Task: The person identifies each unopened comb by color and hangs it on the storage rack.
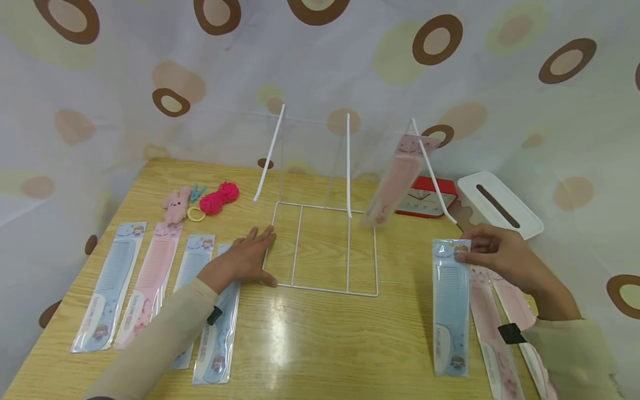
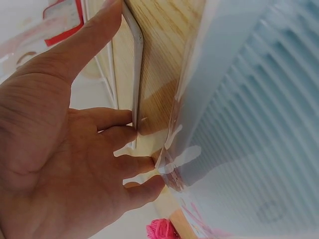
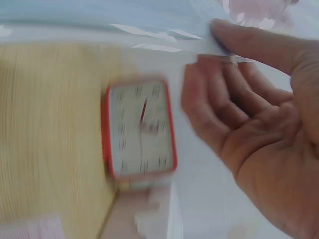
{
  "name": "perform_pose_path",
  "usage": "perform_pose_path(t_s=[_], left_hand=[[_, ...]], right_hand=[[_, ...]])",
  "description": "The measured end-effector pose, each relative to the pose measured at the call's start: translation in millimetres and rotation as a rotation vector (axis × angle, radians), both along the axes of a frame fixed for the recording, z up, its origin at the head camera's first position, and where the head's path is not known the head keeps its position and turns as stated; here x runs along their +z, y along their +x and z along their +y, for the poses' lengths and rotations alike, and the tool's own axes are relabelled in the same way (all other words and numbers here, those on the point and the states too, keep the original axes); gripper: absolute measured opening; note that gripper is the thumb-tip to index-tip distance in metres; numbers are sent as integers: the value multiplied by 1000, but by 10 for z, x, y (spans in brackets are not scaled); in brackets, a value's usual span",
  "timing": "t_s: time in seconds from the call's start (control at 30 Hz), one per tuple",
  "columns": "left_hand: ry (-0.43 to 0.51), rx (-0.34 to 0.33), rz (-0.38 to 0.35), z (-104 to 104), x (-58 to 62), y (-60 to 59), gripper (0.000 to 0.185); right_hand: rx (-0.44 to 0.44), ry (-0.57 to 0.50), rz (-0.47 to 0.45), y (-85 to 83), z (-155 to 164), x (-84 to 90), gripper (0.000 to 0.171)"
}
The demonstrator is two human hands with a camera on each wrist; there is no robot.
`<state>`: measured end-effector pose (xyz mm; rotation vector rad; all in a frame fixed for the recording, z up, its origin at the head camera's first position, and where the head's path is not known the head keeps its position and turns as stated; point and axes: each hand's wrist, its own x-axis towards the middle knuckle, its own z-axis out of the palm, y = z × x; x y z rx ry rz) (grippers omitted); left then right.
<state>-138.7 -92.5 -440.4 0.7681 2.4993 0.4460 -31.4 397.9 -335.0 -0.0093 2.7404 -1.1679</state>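
Note:
In the head view my right hand [image 1: 505, 261] pinches the top corner of a packaged blue comb [image 1: 451, 316], which hangs upright above the table's right side. The right wrist view shows the thumb of my right hand [image 3: 269, 119] on the clear wrapper. My left hand [image 1: 245, 261] lies with spread fingers at the left side of a white wire rack [image 1: 348, 166]. In the left wrist view, fingertips of my left hand [image 2: 75, 159] touch the rack's base wire [image 2: 139, 64]. A packaged pink comb [image 1: 397, 180] hangs from the rack's right prong.
Several packaged combs [image 1: 152, 266] lie at the left, partly under my left arm. Packaged pink combs [image 1: 492, 328] lie under my right hand. Behind are a red clock [image 1: 422, 203], a white tissue box [image 1: 520, 214], a pink plush toy [image 1: 176, 206] and pink yarn [image 1: 212, 203].

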Motion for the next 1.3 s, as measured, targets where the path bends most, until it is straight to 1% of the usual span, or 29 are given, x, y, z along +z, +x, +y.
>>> perform_pose_path(t_s=[0.1, 0.2, 0.3, 0.37, 0.43, 0.5, 0.53, 0.67, 0.73, 0.77, 0.93, 1.0, 1.13, 1.17, 1.3], left_hand=[[2, -1, -1, -5, 2, -1, 115], [-2, -2, 3, -10, -1, -7, 115], [-4, -4, 13, -10, 3, -8, 114], [-3, -5, 15, -7, 11, -3, 114], [-2, -8, 17, -2, 17, 1, 114], [-2, -9, 15, 2, 19, 5, 114], [-2, -10, 15, 4, 18, 5, 114], [-3, -11, 11, 6, 12, 12, 115], [0, -8, 8, 3, 10, 18, 115], [0, -6, 8, -1, 8, 20, 115], [-4, 8, 3, -15, 10, 29, 114], [-6, 10, 0, -15, 15, 30, 114], [0, 9, -1, -10, 20, 25, 114], [2, 7, 1, -11, 18, 24, 114], [3, 3, 12, -16, -7, 15, 114]], right_hand=[[-33, -105, 56, 99, -182, 81, 21], [-60, -140, 111, 168, -399, 164, 17], [-20, -239, 196, 199, -638, 222, 18], [35, -310, 274, 207, -805, 240, 20], [109, -409, 344, 204, -974, 255, 23], [134, -457, 392, 208, -1150, 284, 23], [140, -463, 417, 209, -1234, 303, 23], [155, -543, 485, 195, -1546, 395, 19], [161, -545, 525, 177, -1675, 447, 18], [166, -567, 536, 165, -1733, 471, 18], [176, -561, 597, 83, -1940, 581, 19], [183, -569, 614, 48, -1993, 609, 19], [158, -565, 620, 0, -2058, 640, 13], [148, -557, 619, -10, -2064, 639, 12], [88, -445, 607, -56, -2072, 624, 12]])
